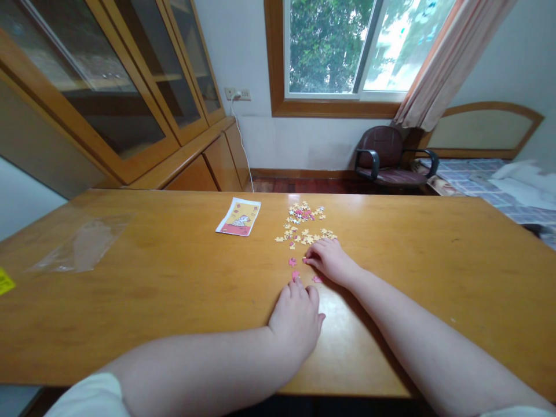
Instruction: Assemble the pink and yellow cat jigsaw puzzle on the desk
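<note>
Left hand (297, 315) low over table (174, 301), fingers loosely bent, thumb apart. Fingertips at one pink piece (296, 274); gripped or merely touched, cannot tell. Right hand (330, 259) farther out, thumb and fingertips pinching one small piece (304, 260). Two more pink pieces (292, 262): one left of right fingertips, one between the hands. Yellow and pink pile (302, 215) just beyond right hand, too dense to count. One card (238, 217) left of pile; one bag (89, 246), far left.

Pieces (303, 215) show yellow and pink. Card (238, 216) yellow over pink, white-edged. Table (182, 289) honey-brown. Curtain (456, 63) pale pink. Bedspread (469, 184) blue-grey plaid.
</note>
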Demonstrator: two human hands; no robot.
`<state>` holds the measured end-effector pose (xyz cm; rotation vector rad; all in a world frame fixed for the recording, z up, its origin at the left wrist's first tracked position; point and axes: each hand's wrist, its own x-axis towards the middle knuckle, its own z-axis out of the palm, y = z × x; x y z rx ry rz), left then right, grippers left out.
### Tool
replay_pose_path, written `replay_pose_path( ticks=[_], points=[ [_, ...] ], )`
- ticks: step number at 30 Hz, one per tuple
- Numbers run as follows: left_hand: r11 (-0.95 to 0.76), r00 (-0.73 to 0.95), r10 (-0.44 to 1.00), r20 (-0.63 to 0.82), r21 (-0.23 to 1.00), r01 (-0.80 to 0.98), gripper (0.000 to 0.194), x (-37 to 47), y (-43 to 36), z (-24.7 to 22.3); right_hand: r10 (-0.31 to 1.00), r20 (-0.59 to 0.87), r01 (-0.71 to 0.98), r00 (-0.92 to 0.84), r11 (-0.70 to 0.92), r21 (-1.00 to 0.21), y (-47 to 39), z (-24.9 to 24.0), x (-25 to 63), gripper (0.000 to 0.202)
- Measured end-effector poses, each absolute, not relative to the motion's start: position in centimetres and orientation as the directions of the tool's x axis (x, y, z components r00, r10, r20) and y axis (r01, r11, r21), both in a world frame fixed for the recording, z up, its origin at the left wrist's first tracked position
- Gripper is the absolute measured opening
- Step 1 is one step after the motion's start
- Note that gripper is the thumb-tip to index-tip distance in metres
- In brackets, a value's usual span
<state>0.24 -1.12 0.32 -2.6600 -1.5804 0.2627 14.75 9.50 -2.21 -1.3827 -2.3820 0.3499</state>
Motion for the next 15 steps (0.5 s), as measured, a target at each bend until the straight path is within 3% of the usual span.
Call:
replay_pose_path(
  ticks=[8, 11, 15],
  points=[
    [-0.506, 0.497, 0.862, -0.101, -0.095, 0.857, 0.040, 0.4, -1.4, 0.2, 0.909, 0.087, 0.620, -0.406, 0.345, -0.705, 8.7, -1.5, 14.5, 0.008],
    [-0.527, 0.517, 0.850, -0.104, -0.123, 0.841, 0.042, 0.5, -1.5, 0.2, 0.904, 0.010, 0.612, -0.427, 0.297, -0.733, 8.3, -1.6, 14.0, 0.009],
    [-0.526, 0.515, 0.850, -0.107, -0.128, 0.841, 0.044, 0.6, -1.5, 0.1, 0.911, 0.019, 0.648, -0.413, 0.309, -0.696, 8.1, -1.8, 13.5, 0.009]
  ],
)
